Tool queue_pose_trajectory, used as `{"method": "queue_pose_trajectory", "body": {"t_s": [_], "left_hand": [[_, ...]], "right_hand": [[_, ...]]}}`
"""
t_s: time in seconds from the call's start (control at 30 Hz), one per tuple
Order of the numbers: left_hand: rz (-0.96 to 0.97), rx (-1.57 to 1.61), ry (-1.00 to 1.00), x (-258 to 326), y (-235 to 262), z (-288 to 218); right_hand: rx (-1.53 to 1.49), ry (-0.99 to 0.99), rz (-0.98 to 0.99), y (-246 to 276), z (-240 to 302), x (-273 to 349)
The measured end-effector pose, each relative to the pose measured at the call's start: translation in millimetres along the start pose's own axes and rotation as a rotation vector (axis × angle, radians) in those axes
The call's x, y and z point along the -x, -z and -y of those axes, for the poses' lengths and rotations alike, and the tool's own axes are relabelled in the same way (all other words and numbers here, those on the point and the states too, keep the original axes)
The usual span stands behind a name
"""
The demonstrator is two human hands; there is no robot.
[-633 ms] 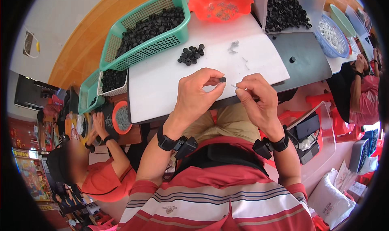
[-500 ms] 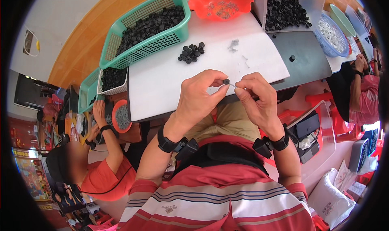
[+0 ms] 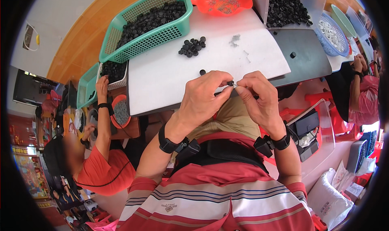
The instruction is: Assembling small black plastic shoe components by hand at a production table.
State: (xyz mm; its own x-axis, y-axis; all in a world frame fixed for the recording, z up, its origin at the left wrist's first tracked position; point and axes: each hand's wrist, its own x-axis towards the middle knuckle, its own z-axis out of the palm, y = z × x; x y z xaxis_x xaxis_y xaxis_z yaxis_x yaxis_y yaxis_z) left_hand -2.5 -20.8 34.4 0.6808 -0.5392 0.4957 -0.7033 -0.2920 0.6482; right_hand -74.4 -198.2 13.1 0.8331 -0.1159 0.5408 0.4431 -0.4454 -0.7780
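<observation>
Pinched between thumb and forefinger of my left hand [image 3: 202, 95] is a small round black cap [image 3: 230, 83]. My right hand [image 3: 259, 95] grips a thin silvery screw [image 3: 235, 85], its end at the cap. Whether the screw is inside the cap is too small to tell. Both hands are over the near edge of the white mat [image 3: 158, 81]. One loose black cap [image 3: 202, 72] sits just beyond my left knuckles. Farther off are a pile of black caps [image 3: 192, 48], a little heap of screws [image 3: 234, 40] and a few loose screws [image 3: 247, 57].
A green basket [image 3: 148, 38] of black caps and a red scalloped bowl [image 3: 223, 12] of screws line the far side. At right are a clear bin [image 3: 265, 8] and a dark board [image 3: 308, 65]. A co-worker's hand [image 3: 102, 85] reaches into a white basket [image 3: 117, 84] at left.
Less of the screw shows between my hands, which are closer together. A loose black cap now shows beyond my left hand. The co-worker's hand has moved up to the white basket.
</observation>
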Motion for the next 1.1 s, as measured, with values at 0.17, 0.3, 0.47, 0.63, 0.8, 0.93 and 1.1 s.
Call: {"method": "queue_pose_trajectory", "body": {"t_s": [0.17,0.3,0.47,0.63,0.8,0.93,1.1], "left_hand": [[0.014,0.005,0.003,2,-1,-2],[0.010,0.003,0.006,5,-2,-3],[0.020,-0.019,0.000,8,0,-3],[0.032,-0.073,-0.037,12,0,-2],[0.054,-0.055,-0.044,17,2,-6],[0.063,0.032,0.039,19,2,-8],[0.120,0.342,0.332,21,4,-6]], "right_hand": [[0.041,-0.001,0.027,2,3,1],[0.059,0.011,0.034,2,4,4],[0.059,-0.009,0.127,4,7,7],[0.057,-0.029,0.152,5,7,8],[0.033,-0.064,0.163,5,7,6],[-0.046,-0.154,0.190,5,4,9],[-0.174,-0.192,0.142,-2,2,13]]}}
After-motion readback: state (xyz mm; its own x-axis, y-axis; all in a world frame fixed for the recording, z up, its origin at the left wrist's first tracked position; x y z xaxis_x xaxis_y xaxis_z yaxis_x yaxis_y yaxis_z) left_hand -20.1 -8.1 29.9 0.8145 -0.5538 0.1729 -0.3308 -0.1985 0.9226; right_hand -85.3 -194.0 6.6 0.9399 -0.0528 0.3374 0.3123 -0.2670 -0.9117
